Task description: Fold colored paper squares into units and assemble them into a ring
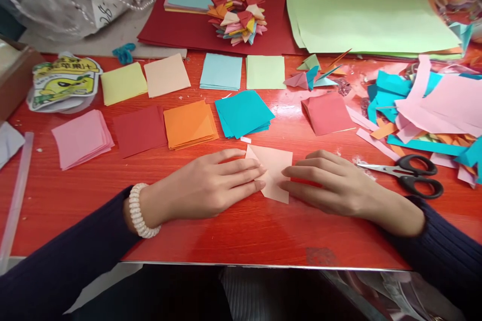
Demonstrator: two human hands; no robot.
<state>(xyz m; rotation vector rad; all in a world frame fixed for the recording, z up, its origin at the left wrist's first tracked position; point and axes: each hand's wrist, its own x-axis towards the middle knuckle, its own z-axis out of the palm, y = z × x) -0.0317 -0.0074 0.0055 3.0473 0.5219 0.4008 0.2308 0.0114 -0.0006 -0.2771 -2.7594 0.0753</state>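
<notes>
A small peach square of paper (278,170) lies on the red table in front of me, its left corner folded inward. My left hand (211,183) rests flat over that folded corner, fingers stretched out and pressing on it. From the other side, the outstretched fingers of my right hand (331,183) touch the paper's right edge; its thumb is hidden. Just above the sheet is a stack of teal squares (244,113), with a tiny pale scrap (245,139) below it. Scissors with black handles (402,173) lie beside my right wrist.
Stacks of orange (190,124), dark red (140,131) and pink squares (82,138) lie leftward. Behind stand a folded-paper ring (238,16) and large green sheets (369,15). Paper scraps (444,105) heap at right. The table's front edge (263,265) runs below my hands.
</notes>
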